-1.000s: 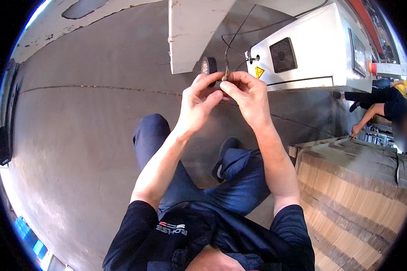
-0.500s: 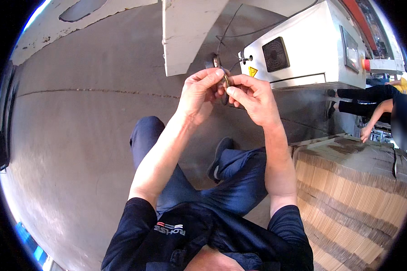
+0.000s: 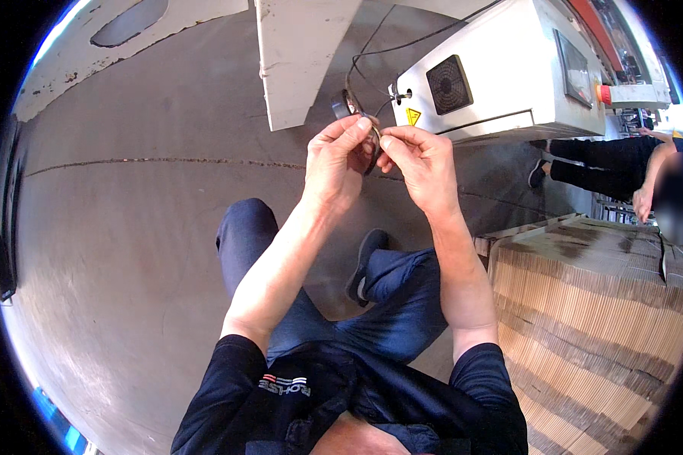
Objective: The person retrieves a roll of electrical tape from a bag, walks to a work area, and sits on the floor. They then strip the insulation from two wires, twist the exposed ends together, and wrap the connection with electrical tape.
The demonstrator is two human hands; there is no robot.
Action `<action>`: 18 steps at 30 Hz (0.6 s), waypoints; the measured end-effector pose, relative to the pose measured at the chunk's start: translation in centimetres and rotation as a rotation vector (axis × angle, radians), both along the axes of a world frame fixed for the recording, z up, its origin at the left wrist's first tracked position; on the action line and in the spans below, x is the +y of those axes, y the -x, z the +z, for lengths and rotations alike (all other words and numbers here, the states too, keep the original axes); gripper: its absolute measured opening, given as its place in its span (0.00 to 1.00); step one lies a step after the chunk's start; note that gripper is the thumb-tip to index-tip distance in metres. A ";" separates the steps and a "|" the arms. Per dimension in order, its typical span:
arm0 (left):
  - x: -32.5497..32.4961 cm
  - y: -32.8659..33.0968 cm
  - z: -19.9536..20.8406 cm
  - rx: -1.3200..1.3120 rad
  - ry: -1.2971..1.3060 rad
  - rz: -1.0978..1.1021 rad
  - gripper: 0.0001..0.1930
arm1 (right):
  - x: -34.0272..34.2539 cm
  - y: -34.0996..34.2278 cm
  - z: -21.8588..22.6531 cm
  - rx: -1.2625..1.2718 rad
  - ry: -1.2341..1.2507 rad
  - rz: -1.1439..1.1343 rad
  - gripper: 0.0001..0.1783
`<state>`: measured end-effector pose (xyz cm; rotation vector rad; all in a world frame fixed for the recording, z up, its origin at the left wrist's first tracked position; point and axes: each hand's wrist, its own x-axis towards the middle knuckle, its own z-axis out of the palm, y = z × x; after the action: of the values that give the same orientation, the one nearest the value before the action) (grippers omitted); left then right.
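Over the grey floor [image 3: 144, 227], both hands [image 3: 331, 167] extend forward, nearly meeting — pinching a dark cable [image 3: 376, 144].

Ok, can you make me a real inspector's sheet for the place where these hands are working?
Surface: grey floor, crack-like line across it
Job's things: thin strip, too small to identify; dark roll just beyond the hands
Clutter: cardboard stack at right
Left fingers: pinching the strip
Right fingers: at the strip's edge, grip unclear
Cables: dark cable curving beyond the hands
Surroundings: white cabinet with fan grille; another person at right
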<state>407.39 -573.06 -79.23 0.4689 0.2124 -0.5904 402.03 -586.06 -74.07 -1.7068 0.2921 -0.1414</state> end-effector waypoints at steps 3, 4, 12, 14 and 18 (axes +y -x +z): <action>-0.2 0.2 0.1 0.019 0.022 0.021 0.06 | 0.2 0.1 0.0 0.014 -0.004 -0.037 0.09; -0.3 0.2 0.3 0.028 0.026 0.029 0.07 | 0.4 0.0 0.0 0.022 0.003 -0.046 0.09; -0.1 0.3 0.2 -0.003 -0.044 0.105 0.06 | 1.2 -0.7 -0.3 0.096 -0.026 -0.161 0.09; 0.0 0.1 0.0 -0.048 -0.070 0.101 0.07 | 1.5 -0.8 -0.4 0.087 0.067 -0.140 0.09; 0.7 -0.2 -1.0 -0.376 -0.384 0.004 0.11 | 1.5 -0.5 -0.5 -0.018 0.149 -0.089 0.09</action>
<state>407.59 -572.34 -80.21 0.9400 -0.0349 -0.4472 402.50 -584.59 -74.53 -1.8392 0.3514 -0.2494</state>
